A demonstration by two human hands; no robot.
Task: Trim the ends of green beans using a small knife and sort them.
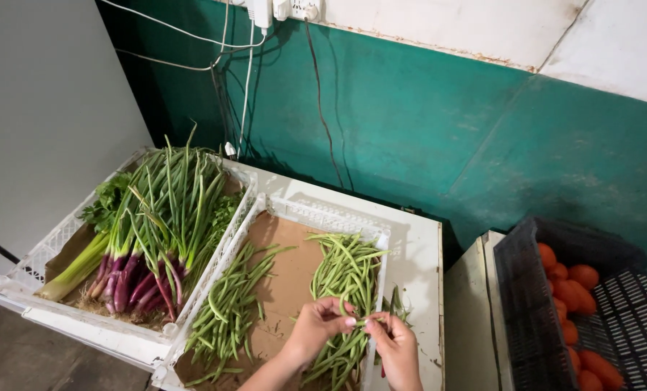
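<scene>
Both my hands meet over the right edge of a white plastic crate (316, 214) lined with brown cardboard. My left hand (316, 327) and my right hand (396, 346) pinch the two ends of a single green bean (359, 321) between their fingertips. Two heaps of green beans lie in the crate: one on the left (229, 308) and one on the right (345, 271), directly under my hands. A few bean bits (397, 300) lie on the white table just outside the crate's right wall.
A second white crate (55, 239) to the left holds purple-stemmed spring onions (157, 232) and leafy greens. A dark plastic crate (519, 304) of orange-red tomatoes (573, 289) stands at the right. Cables (244, 80) hang on the green wall behind.
</scene>
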